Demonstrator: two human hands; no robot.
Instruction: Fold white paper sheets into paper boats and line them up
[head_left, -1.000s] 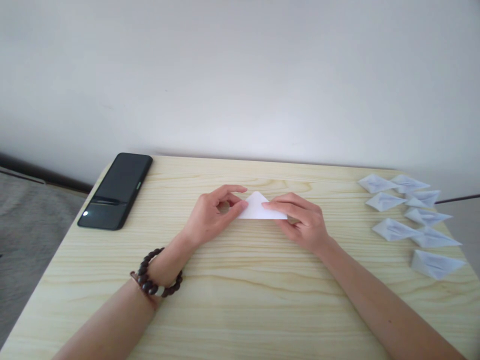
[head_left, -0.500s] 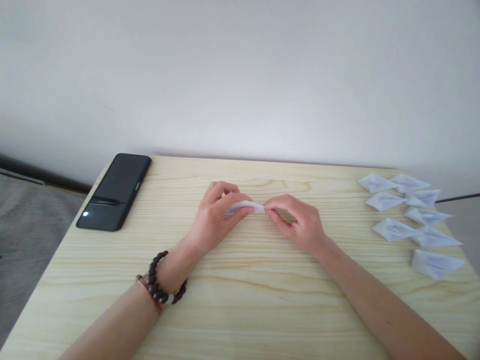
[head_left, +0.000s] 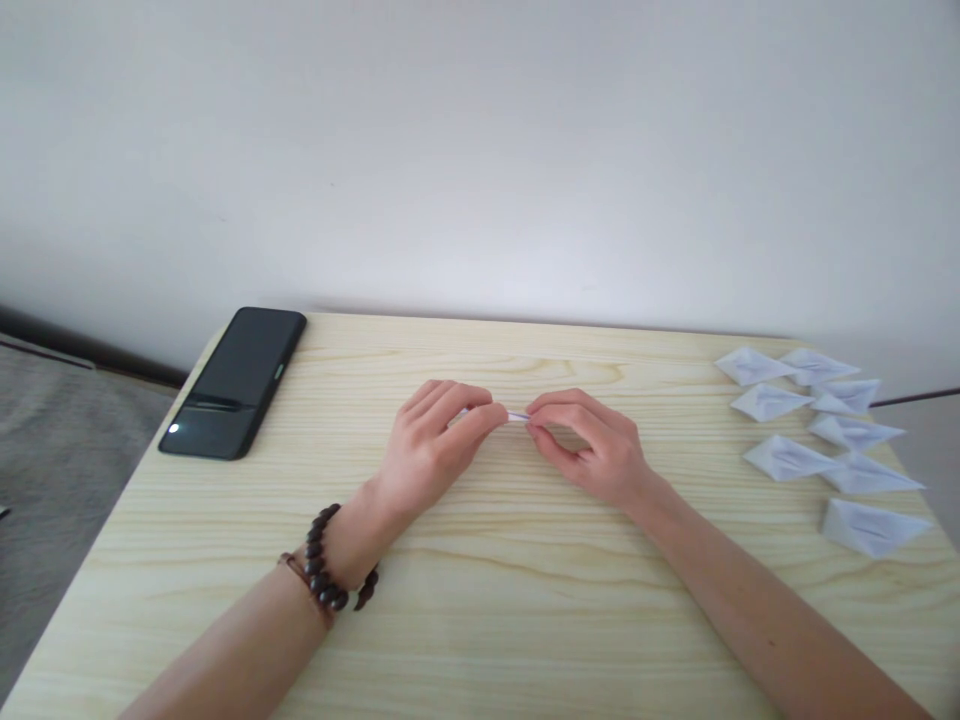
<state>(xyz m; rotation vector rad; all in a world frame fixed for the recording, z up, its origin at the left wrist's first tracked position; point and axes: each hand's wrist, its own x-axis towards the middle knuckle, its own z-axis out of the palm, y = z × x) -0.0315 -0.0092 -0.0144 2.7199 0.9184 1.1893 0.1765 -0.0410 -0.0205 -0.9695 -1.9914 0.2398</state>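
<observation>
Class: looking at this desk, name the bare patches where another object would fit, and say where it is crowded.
Bare wood runs along the near edge of the table between the forearms, and between the phone and the left hand. The right edge is crowded with folded paper shapes. Both hands, right hand too, pinch a small white paper at the centre.

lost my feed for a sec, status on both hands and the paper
Left hand and right hand both pinching the folded paper, edge-on above the table. Nothing between them. Phone far left, finished paper folds far right.
</observation>
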